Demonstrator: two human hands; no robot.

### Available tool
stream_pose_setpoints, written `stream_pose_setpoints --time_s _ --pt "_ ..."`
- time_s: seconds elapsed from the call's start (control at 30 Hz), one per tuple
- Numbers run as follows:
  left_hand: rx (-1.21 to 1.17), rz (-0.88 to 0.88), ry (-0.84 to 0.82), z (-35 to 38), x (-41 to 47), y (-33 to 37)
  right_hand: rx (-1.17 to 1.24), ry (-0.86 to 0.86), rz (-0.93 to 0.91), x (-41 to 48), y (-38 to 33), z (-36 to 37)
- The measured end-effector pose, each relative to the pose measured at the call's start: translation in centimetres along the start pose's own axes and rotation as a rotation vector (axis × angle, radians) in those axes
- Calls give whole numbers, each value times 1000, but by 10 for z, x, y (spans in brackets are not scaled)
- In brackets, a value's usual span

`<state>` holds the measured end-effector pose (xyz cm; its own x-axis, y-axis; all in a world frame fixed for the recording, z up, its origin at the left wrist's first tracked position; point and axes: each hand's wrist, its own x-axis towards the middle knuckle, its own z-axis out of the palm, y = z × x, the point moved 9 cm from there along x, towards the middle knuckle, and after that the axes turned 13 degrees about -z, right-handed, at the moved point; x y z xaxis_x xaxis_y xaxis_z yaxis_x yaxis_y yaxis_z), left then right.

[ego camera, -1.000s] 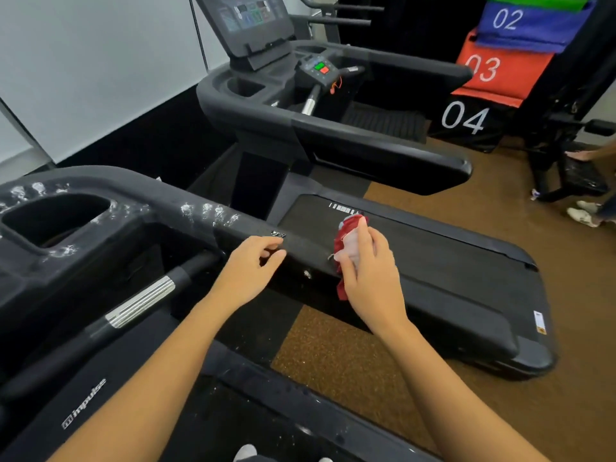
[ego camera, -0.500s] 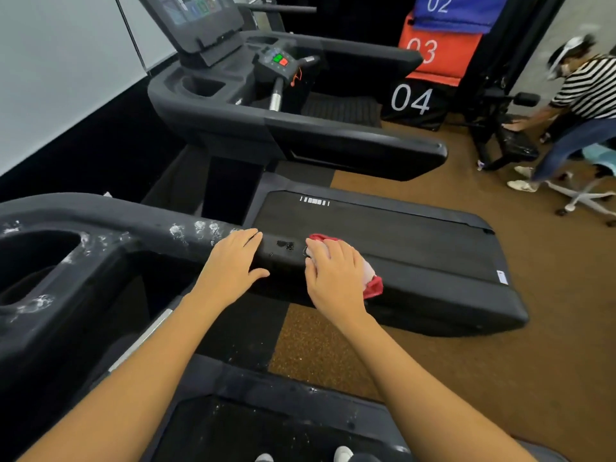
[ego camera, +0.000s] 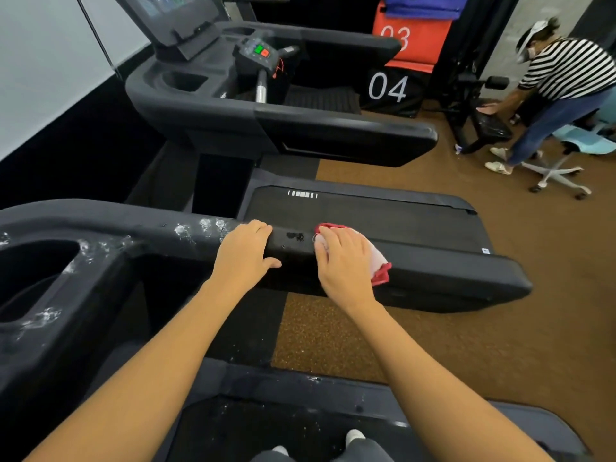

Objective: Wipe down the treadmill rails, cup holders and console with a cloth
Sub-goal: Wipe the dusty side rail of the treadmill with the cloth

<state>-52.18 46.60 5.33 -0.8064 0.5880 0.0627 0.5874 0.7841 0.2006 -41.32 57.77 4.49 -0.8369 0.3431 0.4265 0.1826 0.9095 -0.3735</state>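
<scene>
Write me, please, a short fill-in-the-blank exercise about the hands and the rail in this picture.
1. The right hand presses a cloth on the rail; the left hand rests there without a ____.
2. The white residue on the rail lies to the ____ of the left hand.
3. The black box near the far treadmill reads ____.
Missing words: cloth; left; 04.

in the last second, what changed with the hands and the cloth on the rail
The right hand brought the bunched red cloth down and now presses it flat on the rail. The left hand uncurled and rests flat on the rail. The white smears left of it are still unwiped.
</scene>
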Motion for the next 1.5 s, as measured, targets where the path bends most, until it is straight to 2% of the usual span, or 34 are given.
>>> stream_pose_setpoints --time_s 0.13,0.27,0.37,0.53,0.63,0.77,0.87,1.03,1.13,1.3,1.37,1.5 --pt "-6 11 3 0 1 -2 -12 19 -37 -4 9 -11" --pt "-37 14 5 0 0 -3 -107 100 114 -12 46 -34" --pt "-49 18 8 0 -1 -3 -98 134 179 -7 43 -29" --pt "-31 24 32 0 -2 -3 -26 85 15 2 -11 3" --pt "-47 34 41 -1 -2 -3 -20 73 -57 -16 -11 1" --pt "-45 47 43 -1 -1 -4 -87 161 73 -39 27 -15" --pt "-38 40 36 0 -1 -4 -69 208 148 -40 25 -9" --pt "-27 41 47 0 -1 -5 -65 109 -8 -45 -11 18" --pt "-27 45 49 -1 -2 -4 -88 96 -48 -48 -1 9" --pt "-39 37 41 -2 -2 -5 -121 265 252 -70 45 -17" --pt "-42 32 33 -2 -3 -3 -74 297 289 -69 39 -11" --pt "-33 27 35 -2 -3 -3 -65 203 93 -56 -7 23"
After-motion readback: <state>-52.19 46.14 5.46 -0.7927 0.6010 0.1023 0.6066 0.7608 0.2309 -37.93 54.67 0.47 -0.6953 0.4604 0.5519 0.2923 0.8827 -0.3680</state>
